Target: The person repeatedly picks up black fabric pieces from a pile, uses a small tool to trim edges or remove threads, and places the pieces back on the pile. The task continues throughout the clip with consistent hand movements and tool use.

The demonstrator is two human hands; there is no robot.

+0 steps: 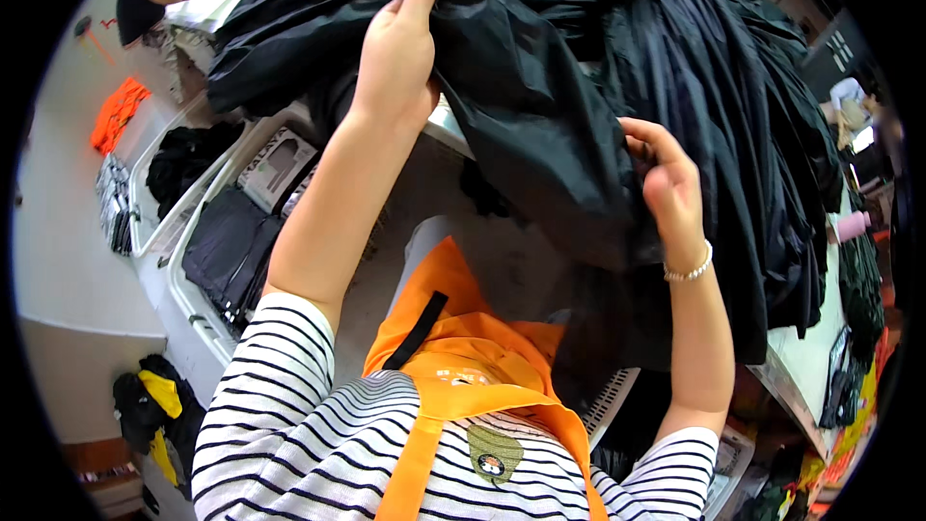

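Note:
A thin, slightly shiny black garment (535,106) hangs stretched between my hands, over the near edge of a heaped table. My left hand (397,63) grips its upper part, the thumb pressed along the cloth and pointing away from me. Lower and to the right, my right hand (670,183) has its fingers curled at the garment's side edge. Its thumb is somewhat blurred and its fingertips are partly hidden by the cloth. The garment's lower end droops in front of me, and its exact kind cannot be made out.
A large pile of black garments (714,125) covers the table and hangs over its right side. White bins (183,280) with dark folded clothes stand at left. Beyond them lies an orange bundle (120,114). A co-worker (145,0) stands far left. Black and yellow clothing (159,415) lies lower left.

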